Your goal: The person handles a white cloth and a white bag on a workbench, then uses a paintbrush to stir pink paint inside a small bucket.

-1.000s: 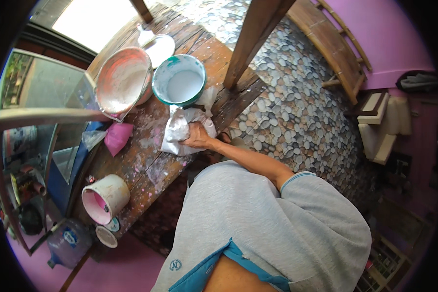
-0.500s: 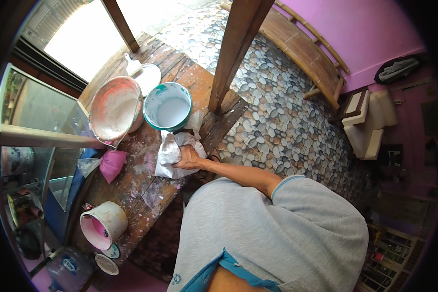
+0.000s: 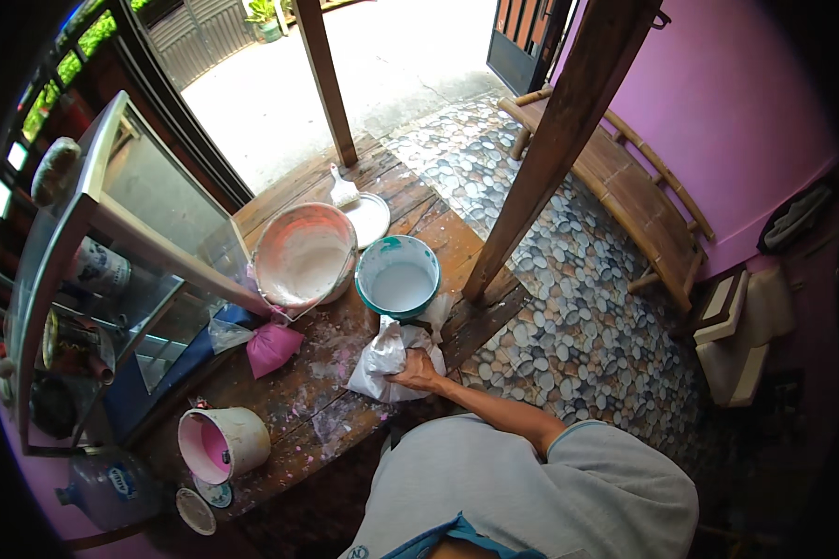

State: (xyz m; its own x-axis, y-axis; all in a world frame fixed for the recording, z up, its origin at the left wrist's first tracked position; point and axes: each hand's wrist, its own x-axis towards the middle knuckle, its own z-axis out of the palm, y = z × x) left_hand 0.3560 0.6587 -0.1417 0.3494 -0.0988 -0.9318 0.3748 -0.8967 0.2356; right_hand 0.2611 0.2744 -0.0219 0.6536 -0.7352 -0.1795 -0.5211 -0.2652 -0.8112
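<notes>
My right hand is closed round the gathered side of a white plastic bag, which rests on the paint-spattered wooden table. Its fingertips are partly hidden in the folds. Just beyond the bag stands a teal bucket holding pale liquid. To its left is a larger bucket with reddish smears and a whitish residue inside. A knotted bag of pink material lies beside that bucket. My left hand is out of view.
A paintbrush rests by a white lid at the far side. Nearer left, a white pail with pink inside lies tipped. A glass cabinet borders the left; a wooden post rises on the right.
The view has shifted, so the table and buckets appear lower and further right. My right hand keeps its hold on the white bag, which stays near the teal bucket.
</notes>
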